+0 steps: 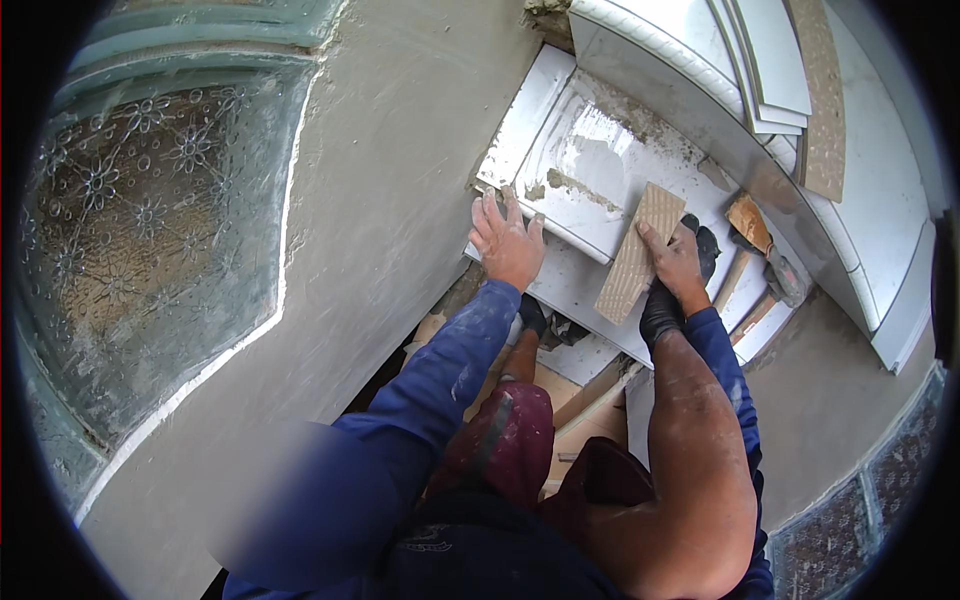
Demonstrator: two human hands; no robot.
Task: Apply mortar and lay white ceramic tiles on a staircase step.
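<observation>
- The left hand [510, 245] has its fingers spread wide and grips nothing; its fingertips lie at the near end of the narrow white tile [528, 118] beside the plastered wall [400, 190].
- The right hand [677, 265] holds the tile strip [640, 255], beige with a ribbed face, thumb on top; the strip slants across the front edge of the step, to the right of the left hand.
- Ahead of and between the hands is the mortar-smeared white tread [605, 150].
- Just right of the right hand lie two wooden-handled tools [735, 275]; beyond them, farther ahead, white tiles [775, 65] are stacked on the higher step.
- The step in hand seems to be handling the strip at the tread while the left hand feels or steadies the tile edge.
- A next move with the strip would call for a firm, level hold, and for keeping its lower end clear of the black shoe [660, 312] below the right hand.
</observation>
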